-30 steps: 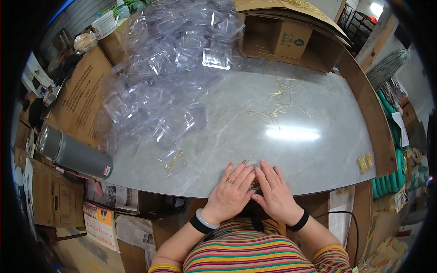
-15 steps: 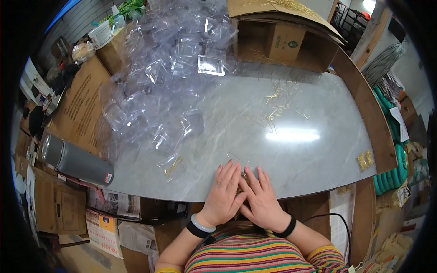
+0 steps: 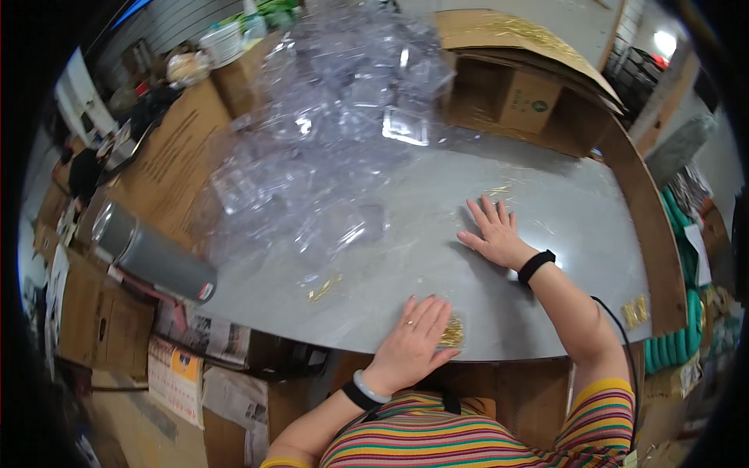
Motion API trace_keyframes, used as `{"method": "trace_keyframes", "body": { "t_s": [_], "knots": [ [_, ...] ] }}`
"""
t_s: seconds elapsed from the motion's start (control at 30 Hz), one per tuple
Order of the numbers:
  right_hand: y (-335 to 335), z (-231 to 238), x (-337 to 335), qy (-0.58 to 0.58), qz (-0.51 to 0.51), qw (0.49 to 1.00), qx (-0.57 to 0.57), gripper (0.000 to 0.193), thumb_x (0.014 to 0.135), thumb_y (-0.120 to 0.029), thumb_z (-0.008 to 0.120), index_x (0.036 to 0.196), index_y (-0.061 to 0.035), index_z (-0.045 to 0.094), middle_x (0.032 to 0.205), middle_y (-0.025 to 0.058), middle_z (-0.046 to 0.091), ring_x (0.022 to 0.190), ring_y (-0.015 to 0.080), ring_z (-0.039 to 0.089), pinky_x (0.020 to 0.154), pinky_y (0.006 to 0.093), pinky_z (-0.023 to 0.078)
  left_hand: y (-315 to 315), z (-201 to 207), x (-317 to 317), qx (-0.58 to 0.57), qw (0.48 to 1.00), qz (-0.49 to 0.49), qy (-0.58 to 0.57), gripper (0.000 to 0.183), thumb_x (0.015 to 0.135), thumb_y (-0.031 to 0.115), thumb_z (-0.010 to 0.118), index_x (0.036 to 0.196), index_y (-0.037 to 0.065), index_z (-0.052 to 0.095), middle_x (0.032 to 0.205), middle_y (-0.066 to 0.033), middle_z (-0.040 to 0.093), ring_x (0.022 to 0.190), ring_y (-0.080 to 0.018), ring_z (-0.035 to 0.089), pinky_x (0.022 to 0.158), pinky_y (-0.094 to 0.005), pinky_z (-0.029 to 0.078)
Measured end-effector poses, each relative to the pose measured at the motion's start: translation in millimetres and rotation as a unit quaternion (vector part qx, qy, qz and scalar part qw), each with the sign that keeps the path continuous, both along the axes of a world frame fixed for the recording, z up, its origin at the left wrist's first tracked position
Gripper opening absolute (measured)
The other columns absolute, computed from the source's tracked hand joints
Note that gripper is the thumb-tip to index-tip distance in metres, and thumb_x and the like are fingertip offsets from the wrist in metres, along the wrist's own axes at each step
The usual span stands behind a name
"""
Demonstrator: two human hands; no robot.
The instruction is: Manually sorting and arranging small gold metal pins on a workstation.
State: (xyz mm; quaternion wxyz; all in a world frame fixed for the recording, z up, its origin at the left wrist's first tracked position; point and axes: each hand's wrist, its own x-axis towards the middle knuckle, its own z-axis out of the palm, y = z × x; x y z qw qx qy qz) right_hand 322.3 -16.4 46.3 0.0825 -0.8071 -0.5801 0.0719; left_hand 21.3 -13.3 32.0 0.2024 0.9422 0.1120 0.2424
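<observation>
Near the front edge of the table, my left hand (image 3: 413, 339) lies flat with its fingers stretched out, beside and partly over a small clear plastic box (image 3: 465, 334). Gold wire hooks (image 3: 450, 332) show in the box; my hand hides the rest of it. Farther out and to the right, my right hand (image 3: 499, 235) is open over the table, fingers spread. Just beyond its fingertips lie a few loose gold wire hooks (image 3: 499, 189). Another small bunch of gold hooks (image 3: 324, 288) is left of my left hand, apparently in a clear box.
A large heap of clear plastic boxes (image 3: 335, 156) covers the far left of the grey table (image 3: 406, 242). A grey flask (image 3: 160, 257) stands at the left edge. An open cardboard box (image 3: 472, 86) is at the back; a cardboard wall (image 3: 644, 210) and gold pieces (image 3: 636, 310) are at right.
My right hand has left my left hand and moved forward and right toward the scattered hooks. The left hand stays near the front edge, now showing the box. The view has shifted.
</observation>
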Motion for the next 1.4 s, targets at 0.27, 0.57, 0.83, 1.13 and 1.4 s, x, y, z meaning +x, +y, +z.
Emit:
{"method": "trace_keyframes", "body": {
  "t_s": [0.27,0.57,0.83,1.13,1.4],
  "knots": [
    [-36,4,-64,-0.049,0.231,0.968,0.087,0.054,0.101,-0.030,0.057,0.148,-0.0076,0.045,0.154,0.0220,0.038,0.144,0.0452,0.033,0.118,0.0533,0.030,4,-5,-2,-0.030,0.998,-0.028,-0.051,0.072,0.086,0.036,0.075,0.138,-0.007,0.049,0.140,-0.0210,0.050,0.135,-0.0395,0.044,0.116,-0.0550,0.034],
    [-33,6,-10,0.068,0.102,0.988,0.092,0.055,0.103,-0.037,0.054,0.145,-0.0034,0.046,0.153,0.0228,0.041,0.143,0.0421,0.036,0.119,0.0473,0.031,3,8,-11,-0.065,0.997,-0.043,-0.026,0.079,0.079,0.037,0.080,0.137,-0.006,0.049,0.136,-0.0219,0.052,0.132,-0.0403,0.046,0.115,-0.0508,0.037],
    [-44,5,-47,0.018,0.328,0.943,0.053,0.064,0.103,-0.047,0.052,0.149,-0.0033,0.041,0.159,0.0186,0.036,0.149,0.0402,0.029,0.124,0.0506,0.023,30,16,-37,-0.017,0.999,0.003,0.042,0.079,0.079,0.034,0.081,0.141,-0.004,0.048,0.142,-0.0204,0.051,0.137,-0.0408,0.044,0.116,-0.0535,0.035],
    [-103,16,-56,0.054,0.400,0.914,0.040,0.044,0.098,-0.018,0.061,0.138,-0.0017,0.052,0.149,0.0182,0.046,0.141,0.0379,0.041,0.117,0.0469,0.036,40,19,-23,0.045,0.995,0.076,0.037,0.080,0.080,0.029,0.081,0.145,-0.001,0.045,0.146,-0.0214,0.048,0.138,-0.0405,0.043,0.116,-0.0542,0.034],
    [-169,30,-81,0.122,0.091,0.985,0.085,0.064,0.095,-0.030,0.068,0.144,0.0028,0.044,0.153,0.0267,0.038,0.142,0.0452,0.037,0.118,0.0499,0.033,-8,1,-37,0.007,0.997,0.051,-0.061,0.038,0.078,0.018,0.083,0.108,-0.001,0.069,0.109,-0.0146,0.065,0.099,-0.0349,0.061,0.088,-0.0447,0.048]
  ]
}}
